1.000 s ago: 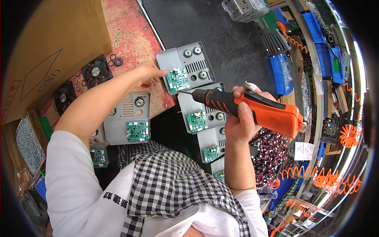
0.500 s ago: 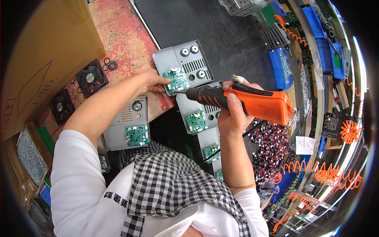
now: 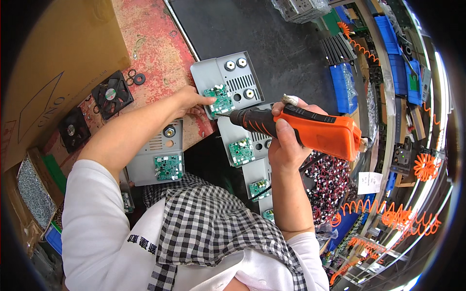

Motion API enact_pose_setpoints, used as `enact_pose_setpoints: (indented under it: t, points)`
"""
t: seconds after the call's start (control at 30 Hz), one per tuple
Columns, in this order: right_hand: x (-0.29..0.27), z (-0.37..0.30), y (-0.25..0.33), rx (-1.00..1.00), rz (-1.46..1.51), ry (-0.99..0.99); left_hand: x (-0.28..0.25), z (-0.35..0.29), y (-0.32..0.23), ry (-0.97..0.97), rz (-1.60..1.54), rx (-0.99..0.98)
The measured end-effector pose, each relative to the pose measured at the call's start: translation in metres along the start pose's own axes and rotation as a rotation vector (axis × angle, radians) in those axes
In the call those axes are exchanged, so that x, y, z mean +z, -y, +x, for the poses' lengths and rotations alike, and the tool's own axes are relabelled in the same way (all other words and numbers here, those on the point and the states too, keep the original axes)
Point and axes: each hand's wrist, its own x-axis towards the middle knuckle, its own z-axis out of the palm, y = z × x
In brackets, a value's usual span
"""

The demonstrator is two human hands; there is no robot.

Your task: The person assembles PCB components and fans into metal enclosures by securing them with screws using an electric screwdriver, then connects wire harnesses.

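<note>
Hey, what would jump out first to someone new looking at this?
The orange power screwdriver, right of centre in the right grip. Its bit points to the topmost green circuit board, with the left grip at that board's left edge. Then the big cardboard box, upper left.

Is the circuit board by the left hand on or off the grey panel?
On: the green board lies on the grey panel, left hand at its edge; whether fastened, cannot tell.
</note>
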Motion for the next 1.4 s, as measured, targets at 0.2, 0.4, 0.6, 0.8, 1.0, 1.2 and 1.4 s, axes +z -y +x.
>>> enact_pose_setpoints:
  t: [0.2,0.4,0.6,0.8,1.0,1.2,1.4]
  points:
    - [0.006,0.0,-0.001,-0.01,-0.086,0.099,0.0,0.002,0.001,-0.049,-0.046,-0.026]
    - [0.012,0.002,-0.002,-0.066,-0.376,0.36,-0.001,0.007,0.002,-0.083,0.034,-0.087]
    - [0.019,-0.001,-0.012,0.021,-0.254,0.315,0.004,-0.004,-0.006,-0.149,0.008,-0.056]
    - [0.005,0.004,-0.008,-0.043,-0.176,0.302,0.008,-0.004,-0.004,-0.093,-0.026,-0.003]
    - [-0.012,0.007,0.013,-0.142,0.068,0.275,-0.001,-0.006,-0.002,-0.05,0.108,-0.033]
    - [-0.031,0.002,0.029,-0.158,0.161,0.051,-0.021,-0.026,0.002,0.027,0.007,-0.006]
    - [-0.033,0.002,0.038,-0.088,0.3,-0.14,0.007,-0.052,-0.018,0.132,-0.115,0.08]
